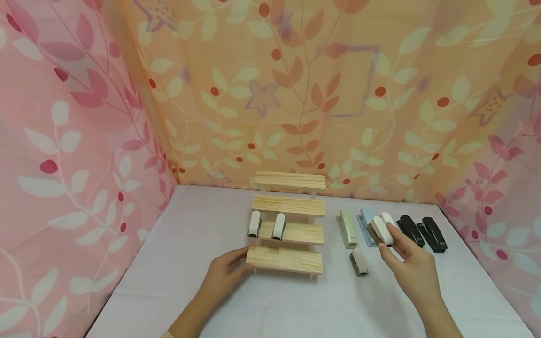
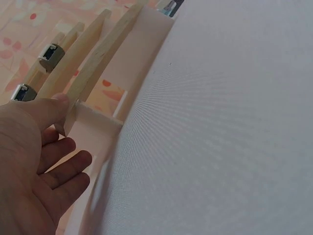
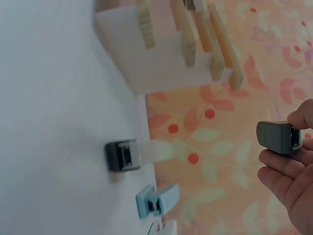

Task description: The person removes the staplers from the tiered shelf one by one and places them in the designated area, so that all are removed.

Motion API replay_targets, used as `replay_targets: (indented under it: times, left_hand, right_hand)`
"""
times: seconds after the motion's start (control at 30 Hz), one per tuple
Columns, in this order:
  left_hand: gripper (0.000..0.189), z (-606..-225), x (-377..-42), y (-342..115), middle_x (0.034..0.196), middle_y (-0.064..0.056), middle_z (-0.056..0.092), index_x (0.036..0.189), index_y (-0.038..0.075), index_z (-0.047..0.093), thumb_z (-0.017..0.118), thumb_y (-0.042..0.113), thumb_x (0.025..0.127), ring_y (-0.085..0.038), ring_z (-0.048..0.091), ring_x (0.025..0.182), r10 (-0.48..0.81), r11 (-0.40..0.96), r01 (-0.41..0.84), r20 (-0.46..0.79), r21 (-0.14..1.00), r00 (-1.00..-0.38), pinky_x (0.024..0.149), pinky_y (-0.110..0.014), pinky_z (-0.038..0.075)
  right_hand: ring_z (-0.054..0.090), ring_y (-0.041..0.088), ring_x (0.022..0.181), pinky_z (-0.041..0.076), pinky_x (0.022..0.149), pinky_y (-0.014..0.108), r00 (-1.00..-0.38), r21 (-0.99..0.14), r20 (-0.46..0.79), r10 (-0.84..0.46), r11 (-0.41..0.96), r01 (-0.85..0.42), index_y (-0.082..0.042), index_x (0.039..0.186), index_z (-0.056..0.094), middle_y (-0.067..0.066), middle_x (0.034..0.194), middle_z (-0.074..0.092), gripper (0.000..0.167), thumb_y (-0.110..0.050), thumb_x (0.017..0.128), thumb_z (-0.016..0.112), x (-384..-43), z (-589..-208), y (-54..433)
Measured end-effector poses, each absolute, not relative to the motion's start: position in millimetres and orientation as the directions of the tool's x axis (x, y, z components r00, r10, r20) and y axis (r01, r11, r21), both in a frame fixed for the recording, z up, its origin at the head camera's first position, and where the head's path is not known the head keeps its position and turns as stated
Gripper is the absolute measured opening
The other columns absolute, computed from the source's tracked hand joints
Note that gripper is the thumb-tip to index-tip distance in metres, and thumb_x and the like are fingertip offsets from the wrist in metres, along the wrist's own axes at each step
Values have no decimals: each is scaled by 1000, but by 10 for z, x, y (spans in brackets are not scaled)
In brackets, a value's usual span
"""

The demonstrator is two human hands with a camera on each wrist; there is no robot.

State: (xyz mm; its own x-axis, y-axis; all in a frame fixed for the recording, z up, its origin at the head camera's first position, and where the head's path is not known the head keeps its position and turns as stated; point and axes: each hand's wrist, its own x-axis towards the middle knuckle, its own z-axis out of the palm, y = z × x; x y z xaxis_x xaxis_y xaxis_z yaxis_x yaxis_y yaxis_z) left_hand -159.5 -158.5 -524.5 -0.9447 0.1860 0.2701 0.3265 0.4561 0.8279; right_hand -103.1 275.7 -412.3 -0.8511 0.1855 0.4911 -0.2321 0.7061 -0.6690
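My left hand (image 1: 227,274) pinches the left end of the lowest board on a tiered wooden shelf (image 1: 287,259). Its thumb lies on top in the left wrist view, the other fingers below. Above the table at the right, my right hand (image 1: 416,267) holds a small white stapler (image 1: 382,231) between thumb and fingers; the stapler's grey base (image 3: 276,137) faces the right wrist camera. Two white staplers stand on the second board from the bottom, one (image 1: 255,224) at its left end and the other (image 1: 279,226) left of the middle.
Right of the shelf lie a pale green stapler (image 1: 348,229), a light blue one (image 1: 364,230), a white one (image 1: 387,218) partly hidden, and two black ones (image 1: 434,234). A small off-white stapler (image 1: 359,262) sits nearer. Floral curtains (image 1: 270,94) surround the white table (image 1: 296,305).
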Motion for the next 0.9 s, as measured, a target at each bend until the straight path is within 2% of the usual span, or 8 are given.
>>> replay_targets:
  times: [0.3, 0.4, 0.5, 0.53, 0.6, 0.67, 0.8, 0.9]
  left_hand:
    - [51, -5232, -1592, -1597, 121, 7, 73, 132, 17, 69, 84, 30, 85, -15, 68, 118, 172, 430, 290, 238, 855, -956, 107, -37, 53]
    - [52, -5223, -1592, -1596, 120, 8, 73, 132, 17, 69, 85, 30, 85, -14, 68, 117, 171, 416, 280, 228, 865, -958, 108, -37, 52]
    - [51, -5227, -1589, -1590, 120, 8, 74, 132, 18, 69, 85, 29, 85, -15, 68, 118, 168, 410, 277, 227, 869, -959, 108, -37, 52]
    - [52, -5228, -1590, -1588, 120, 9, 74, 132, 18, 69, 85, 30, 84, -14, 68, 118, 166, 415, 274, 224, 868, -960, 108, -36, 52]
    - [52, -5236, -1593, -1585, 119, 9, 74, 132, 18, 69, 85, 29, 84, -15, 68, 118, 167, 414, 274, 223, 868, -960, 109, -36, 52]
    - [52, -5241, -1595, -1582, 119, 8, 74, 132, 17, 69, 85, 30, 84, -15, 68, 118, 169, 411, 279, 228, 868, -959, 109, -37, 52]
    - [51, -5232, -1598, -1573, 119, 7, 74, 132, 17, 69, 85, 29, 85, -16, 68, 117, 174, 401, 292, 240, 868, -955, 108, -37, 52]
    - [51, -5231, -1598, -1572, 119, 8, 74, 132, 17, 69, 85, 30, 85, -15, 68, 117, 180, 405, 298, 245, 864, -953, 108, -36, 53]
  right_hand:
    - [46, -25, 103, 46, 79, -2, -908, -754, 335, 253, 650, -97, -7, 147, 55, 29, 137, 58, 60, -22, 94, 78, -1013, -4400, 2999]
    - [56, -4, 116, 47, 79, -1, -922, -771, 276, 271, 635, -45, -5, 149, 52, 30, 140, 55, 63, -27, 95, 76, -1034, -4502, 3054]
    - [56, 5, 119, 48, 80, 0, -931, -790, 231, 282, 613, -10, -4, 150, 51, 30, 143, 53, 65, -29, 96, 75, -1051, -4586, 3108]
    - [57, 5, 119, 48, 80, 0, -933, -801, 225, 280, 598, -13, -2, 150, 50, 30, 143, 52, 64, -28, 96, 75, -1056, -4610, 3123]
    - [53, -10, 112, 49, 80, 1, -935, -821, 220, 279, 570, -23, -1, 149, 51, 30, 142, 52, 64, -25, 96, 76, -1062, -4660, 3157]
    - [51, -18, 107, 49, 81, 1, -935, -835, 224, 276, 549, -38, 1, 148, 51, 30, 141, 52, 63, -23, 95, 76, -1070, -4708, 3186]
    - [50, -22, 104, 48, 83, 1, -937, -845, 230, 264, 532, -57, 3, 147, 52, 30, 140, 52, 62, -20, 95, 76, -1092, -4816, 3249]
    - [49, -23, 103, 47, 83, -1, -940, -838, 211, 267, 544, -34, 1, 147, 52, 28, 139, 53, 63, -25, 95, 76, -1104, -4893, 3293]
